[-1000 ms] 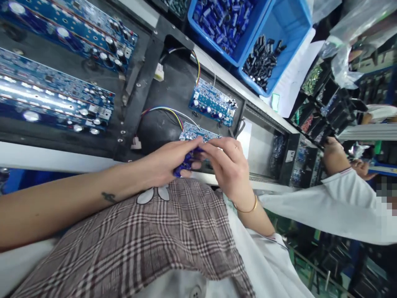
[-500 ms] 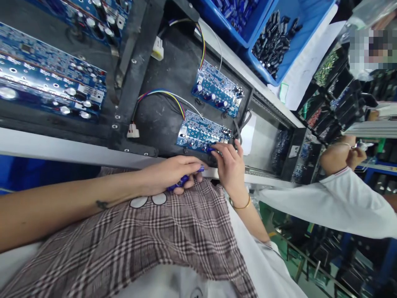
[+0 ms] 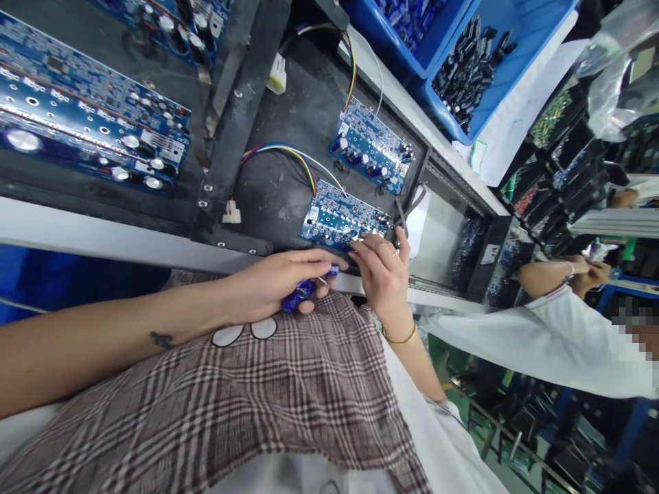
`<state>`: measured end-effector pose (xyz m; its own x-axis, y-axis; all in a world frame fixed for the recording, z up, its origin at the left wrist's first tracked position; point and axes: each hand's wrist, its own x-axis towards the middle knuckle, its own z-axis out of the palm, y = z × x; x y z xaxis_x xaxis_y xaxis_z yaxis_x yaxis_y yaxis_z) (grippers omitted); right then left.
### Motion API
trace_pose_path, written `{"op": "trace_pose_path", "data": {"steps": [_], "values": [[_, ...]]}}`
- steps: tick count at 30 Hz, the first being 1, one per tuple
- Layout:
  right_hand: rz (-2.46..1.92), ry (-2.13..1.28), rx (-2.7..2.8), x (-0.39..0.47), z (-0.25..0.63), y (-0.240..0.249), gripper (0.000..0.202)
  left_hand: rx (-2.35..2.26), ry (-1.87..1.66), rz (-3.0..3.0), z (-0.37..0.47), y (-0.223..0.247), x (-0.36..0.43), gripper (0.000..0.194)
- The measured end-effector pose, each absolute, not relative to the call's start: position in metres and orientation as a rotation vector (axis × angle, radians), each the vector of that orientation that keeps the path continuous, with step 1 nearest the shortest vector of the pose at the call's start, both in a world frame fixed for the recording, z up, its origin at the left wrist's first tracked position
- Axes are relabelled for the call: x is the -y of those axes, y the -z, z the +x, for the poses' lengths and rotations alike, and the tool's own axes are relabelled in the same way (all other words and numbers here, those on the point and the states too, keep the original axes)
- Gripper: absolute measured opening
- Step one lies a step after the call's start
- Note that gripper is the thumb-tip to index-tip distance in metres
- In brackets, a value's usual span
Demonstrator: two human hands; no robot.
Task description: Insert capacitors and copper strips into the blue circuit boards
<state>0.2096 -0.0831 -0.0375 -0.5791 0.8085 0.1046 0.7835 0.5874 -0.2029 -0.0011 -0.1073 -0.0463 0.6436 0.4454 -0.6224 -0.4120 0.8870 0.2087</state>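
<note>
My left hand is closed around several blue capacitors. Between its thumb and fingertips one of them pokes out, just in front of the frame's near edge. My right hand reaches over the near edge of a blue circuit board. Its fingers are pinched at the board's lower border on a blue capacitor, mostly hidden by the fingertips. Coloured wires run from this board to a white connector. Beyond it lies a second blue board, with blue capacitors along its near side.
Larger populated boards sit at the left behind a black crossbar. Blue bins at the back hold blue and black capacitors. A co-worker's white sleeve and hands show at the right.
The view has shifted slightly, moving the boards right in the picture. My left hand has turned a little, showing more of its capacitors. My right hand stays at the near board's edge.
</note>
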Motion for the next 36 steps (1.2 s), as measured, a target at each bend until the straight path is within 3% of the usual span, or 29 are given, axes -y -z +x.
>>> {"op": "trace_pose_path", "data": {"steps": [3, 6, 11, 25, 32, 36], "values": [[-1.344, -0.4, 2.593, 0.088, 0.2, 0.019, 0.027, -0.684, -0.503, 0.009, -0.003, 0.044, 0.11, 0.025], [-1.323, -0.585, 2.61, 0.091, 0.186, 0.009, 0.02, -0.648, -0.519, -0.074, -0.006, 0.04, 0.112, 0.028], [-1.419, -0.329, 2.624, 0.079, 0.179, 0.029, 0.014, -0.639, -0.465, -0.206, -0.012, 0.035, 0.113, 0.02], [-1.177, -0.153, 2.737, 0.077, 0.182, 0.048, 0.022, -0.636, -0.478, 0.03, -0.017, 0.047, 0.123, 0.025], [-1.199, -0.624, 2.625, 0.081, 0.169, 0.011, 0.028, -0.559, -0.607, -0.073, -0.021, 0.049, 0.13, 0.016], [-1.207, -0.755, 2.662, 0.086, 0.154, 0.004, 0.015, -0.535, -0.611, -0.213, -0.02, 0.052, 0.13, 0.02]]}}
